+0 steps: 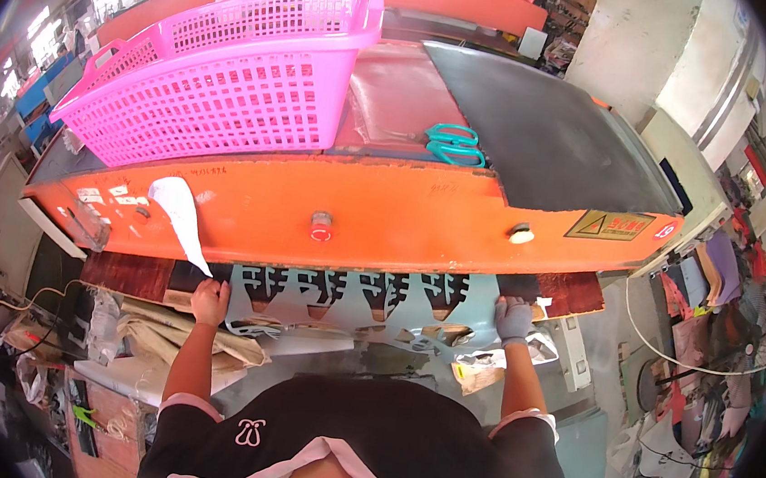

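Note:
A pale blue-grey sheet [308,310] with rows of shapes cut out of it stretches between my hands, its far edge running under the orange beam of a press [403,218]. My bare left hand [210,302] is closed on the sheet's left edge. At the right edge, my right hand [513,321] in a grey glove is closed on the sheet, fingers toward the press. Dark board shows through the holes. Below the beam, a dark red board [129,275] sticks out on both sides of the sheet.
A pink plastic basket [223,88] and teal-handled scissors [453,145] rest on the press top, near a black mat [548,126]. The beam carries a red push button [321,225] and a hanging white strip [180,217]. Brown paper [183,335] lies below left; scraps cover the right-hand floor.

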`<state>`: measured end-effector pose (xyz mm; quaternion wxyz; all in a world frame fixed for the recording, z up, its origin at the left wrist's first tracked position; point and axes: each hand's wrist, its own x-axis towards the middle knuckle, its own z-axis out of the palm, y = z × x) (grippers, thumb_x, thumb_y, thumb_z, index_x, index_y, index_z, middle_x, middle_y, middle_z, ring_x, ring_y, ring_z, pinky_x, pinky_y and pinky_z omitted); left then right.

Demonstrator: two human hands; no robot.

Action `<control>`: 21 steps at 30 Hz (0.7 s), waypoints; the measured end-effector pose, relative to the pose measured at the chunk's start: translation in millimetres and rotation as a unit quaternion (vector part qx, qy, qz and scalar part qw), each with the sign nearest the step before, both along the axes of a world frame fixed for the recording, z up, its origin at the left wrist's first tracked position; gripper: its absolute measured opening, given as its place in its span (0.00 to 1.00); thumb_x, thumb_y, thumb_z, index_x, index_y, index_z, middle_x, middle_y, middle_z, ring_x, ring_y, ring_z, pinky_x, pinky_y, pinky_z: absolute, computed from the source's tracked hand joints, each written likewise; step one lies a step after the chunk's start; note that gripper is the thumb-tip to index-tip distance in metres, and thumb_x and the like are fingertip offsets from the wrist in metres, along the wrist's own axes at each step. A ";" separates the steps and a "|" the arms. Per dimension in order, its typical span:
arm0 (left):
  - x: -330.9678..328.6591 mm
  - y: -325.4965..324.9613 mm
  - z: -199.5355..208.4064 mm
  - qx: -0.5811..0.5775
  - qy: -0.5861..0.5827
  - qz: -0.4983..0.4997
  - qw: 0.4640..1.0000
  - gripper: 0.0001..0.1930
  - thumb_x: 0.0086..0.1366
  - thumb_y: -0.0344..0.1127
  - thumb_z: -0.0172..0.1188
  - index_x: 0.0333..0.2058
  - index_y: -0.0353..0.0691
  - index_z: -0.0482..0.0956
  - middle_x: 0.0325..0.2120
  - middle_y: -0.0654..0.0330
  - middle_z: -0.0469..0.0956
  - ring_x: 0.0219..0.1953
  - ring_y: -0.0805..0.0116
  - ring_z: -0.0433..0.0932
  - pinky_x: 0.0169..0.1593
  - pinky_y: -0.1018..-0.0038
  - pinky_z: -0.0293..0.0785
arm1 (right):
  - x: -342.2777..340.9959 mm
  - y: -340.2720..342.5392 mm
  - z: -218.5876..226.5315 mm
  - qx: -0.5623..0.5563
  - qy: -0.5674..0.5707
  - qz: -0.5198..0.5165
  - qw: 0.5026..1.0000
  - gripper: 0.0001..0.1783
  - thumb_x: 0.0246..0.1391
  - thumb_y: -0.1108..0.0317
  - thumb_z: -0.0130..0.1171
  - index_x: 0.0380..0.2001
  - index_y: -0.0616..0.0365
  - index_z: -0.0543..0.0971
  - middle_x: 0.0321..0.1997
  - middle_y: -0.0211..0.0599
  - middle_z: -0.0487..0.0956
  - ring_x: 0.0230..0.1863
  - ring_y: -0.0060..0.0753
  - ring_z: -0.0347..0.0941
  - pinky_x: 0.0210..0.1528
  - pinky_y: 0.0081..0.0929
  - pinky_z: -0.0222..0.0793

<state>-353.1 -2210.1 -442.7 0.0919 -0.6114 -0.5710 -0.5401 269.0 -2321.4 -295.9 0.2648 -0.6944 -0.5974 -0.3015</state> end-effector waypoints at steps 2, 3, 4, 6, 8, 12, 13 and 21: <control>-0.3 0.6 2.3 -0.015 0.006 0.003 1.000 0.18 0.57 0.39 0.58 0.13 0.37 0.67 0.18 0.52 0.70 0.27 0.49 0.72 0.30 0.57 0.67 | 2.7 9.2 -0.1 0.029 0.000 0.013 1.000 0.18 0.53 0.56 0.49 0.21 0.58 0.78 0.25 0.48 0.77 0.30 0.53 0.72 0.37 0.48 0.65; -0.6 0.4 2.5 -0.013 0.016 -0.003 1.000 0.18 0.57 0.40 0.58 0.13 0.37 0.67 0.18 0.52 0.70 0.27 0.49 0.72 0.31 0.57 0.67 | 2.9 11.0 -1.0 0.034 0.000 0.005 0.999 0.18 0.53 0.57 0.49 0.20 0.58 0.78 0.25 0.48 0.77 0.29 0.53 0.72 0.36 0.48 0.65; -0.8 3.0 4.3 -0.012 0.020 0.000 1.000 0.18 0.57 0.41 0.57 0.13 0.37 0.67 0.18 0.52 0.70 0.28 0.49 0.72 0.31 0.56 0.67 | 3.4 14.0 0.9 0.043 0.007 0.021 0.999 0.18 0.53 0.57 0.49 0.19 0.58 0.78 0.24 0.48 0.76 0.29 0.53 0.71 0.36 0.48 0.64; -1.9 2.6 4.4 -0.031 0.023 0.001 0.999 0.19 0.57 0.42 0.57 0.14 0.37 0.67 0.19 0.51 0.70 0.29 0.49 0.72 0.32 0.55 0.67 | 2.8 12.2 1.8 0.041 0.024 0.022 0.999 0.19 0.53 0.57 0.49 0.18 0.59 0.78 0.24 0.48 0.76 0.29 0.53 0.71 0.36 0.48 0.64; -2.8 2.2 5.5 -0.064 0.027 -0.008 0.998 0.18 0.58 0.42 0.56 0.15 0.36 0.68 0.22 0.50 0.70 0.31 0.48 0.71 0.34 0.55 0.67 | 1.6 7.3 4.3 0.047 0.007 0.041 0.998 0.21 0.54 0.56 0.48 0.18 0.60 0.78 0.23 0.49 0.76 0.29 0.53 0.72 0.35 0.48 0.65; -1.5 -0.5 11.2 -0.055 0.032 -0.015 0.998 0.18 0.57 0.42 0.57 0.16 0.36 0.69 0.23 0.50 0.71 0.32 0.47 0.71 0.37 0.55 0.67 | -1.8 -1.6 13.3 -0.017 0.065 0.028 0.997 0.22 0.54 0.56 0.46 0.22 0.62 0.79 0.26 0.52 0.77 0.32 0.54 0.73 0.39 0.48 0.67; -0.7 -3.3 12.0 -0.059 0.028 -0.016 0.998 0.18 0.57 0.43 0.58 0.16 0.36 0.69 0.22 0.50 0.71 0.32 0.47 0.71 0.37 0.56 0.67 | -2.7 -3.4 14.9 -0.023 0.078 0.012 0.997 0.22 0.54 0.56 0.46 0.23 0.62 0.79 0.27 0.53 0.78 0.33 0.54 0.74 0.40 0.48 0.67; -4.0 -90.1 -17.7 -0.054 0.030 -0.003 0.998 0.18 0.55 0.41 0.60 0.13 0.39 0.66 0.19 0.55 0.68 0.28 0.53 0.70 0.32 0.58 0.67 | -10.9 -81.2 -25.3 0.028 0.088 0.018 0.996 0.21 0.55 0.59 0.46 0.19 0.61 0.79 0.24 0.52 0.77 0.31 0.55 0.72 0.36 0.47 0.65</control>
